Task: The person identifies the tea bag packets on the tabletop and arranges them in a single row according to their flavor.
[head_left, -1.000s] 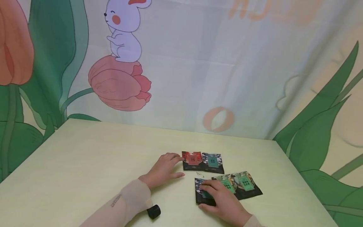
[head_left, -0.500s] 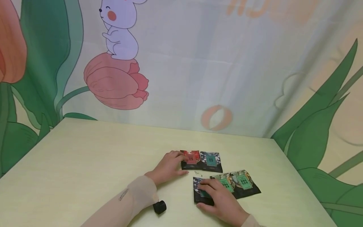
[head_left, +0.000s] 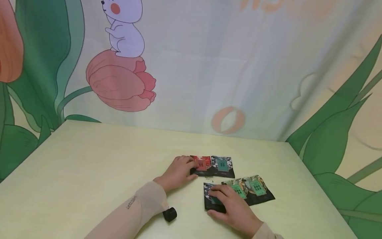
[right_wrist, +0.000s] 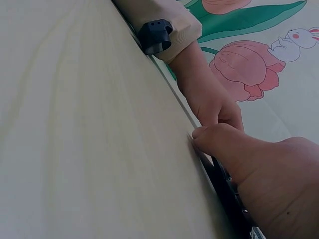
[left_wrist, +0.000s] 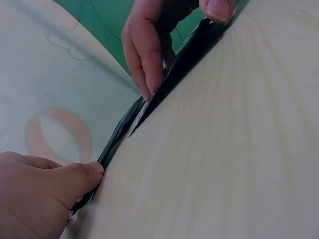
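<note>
In the head view, two small printed packets lie side by side farther back, a red packet (head_left: 205, 172) and a blue-white packet (head_left: 223, 165). My left hand (head_left: 177, 172) rests its fingers on the red packet's left part, thumb by the near-left corner. Closer to me, a dark blue packet (head_left: 207, 204) lies partly under my right hand (head_left: 234, 207); its bent fingers touch the packet's face, its thumb the near edge. Two green packets (head_left: 256, 187) adjoin it to the right, one partly covered. The left wrist view shows the left thumb (left_wrist: 89, 174) against a packet's edge.
All the packets lie on a pale wooden table (head_left: 104, 166). Small printed specks (head_left: 210, 179) or scraps show between the rows. A patterned curtain (head_left: 191, 76) hangs behind the table's far edge. A black device (head_left: 170, 214) sits at the left cuff.
My left hand has moved right, from the red packet's left edge onto its face. The right hand stays on the dark blue packet. The head view has shifted slightly.
</note>
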Motion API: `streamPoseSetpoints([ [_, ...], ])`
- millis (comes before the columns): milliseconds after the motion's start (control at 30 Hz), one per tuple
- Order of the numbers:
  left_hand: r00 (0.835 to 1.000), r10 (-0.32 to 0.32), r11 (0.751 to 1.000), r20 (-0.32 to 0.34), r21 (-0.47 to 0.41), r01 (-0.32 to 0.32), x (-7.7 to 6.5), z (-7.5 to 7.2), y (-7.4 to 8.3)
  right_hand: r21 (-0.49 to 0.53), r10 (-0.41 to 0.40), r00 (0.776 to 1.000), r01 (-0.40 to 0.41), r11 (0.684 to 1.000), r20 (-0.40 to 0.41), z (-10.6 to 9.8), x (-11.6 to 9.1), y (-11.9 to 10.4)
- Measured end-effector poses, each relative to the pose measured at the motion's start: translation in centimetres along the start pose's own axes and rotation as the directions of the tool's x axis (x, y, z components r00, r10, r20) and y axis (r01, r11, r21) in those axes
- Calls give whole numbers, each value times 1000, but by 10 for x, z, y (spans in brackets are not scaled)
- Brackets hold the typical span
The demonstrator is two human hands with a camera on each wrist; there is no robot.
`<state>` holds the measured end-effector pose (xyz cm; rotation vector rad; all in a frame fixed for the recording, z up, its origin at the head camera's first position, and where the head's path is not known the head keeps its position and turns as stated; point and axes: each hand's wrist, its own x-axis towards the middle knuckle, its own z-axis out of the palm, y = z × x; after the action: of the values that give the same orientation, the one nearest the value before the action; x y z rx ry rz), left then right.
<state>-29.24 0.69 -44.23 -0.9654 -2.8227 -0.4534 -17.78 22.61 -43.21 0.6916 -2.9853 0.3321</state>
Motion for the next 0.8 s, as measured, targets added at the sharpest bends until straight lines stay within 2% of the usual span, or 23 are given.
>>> streamPoseSetpoints([
  [400,1000,-7,999,31,40,6,-4,-9,-2,2,-32,999,32,999,-39,1,1,2],
  [800,999,13,999,37,-31,-12,-10,-15,-2,18,-22,999,22,1000,-41,1,0,2],
])
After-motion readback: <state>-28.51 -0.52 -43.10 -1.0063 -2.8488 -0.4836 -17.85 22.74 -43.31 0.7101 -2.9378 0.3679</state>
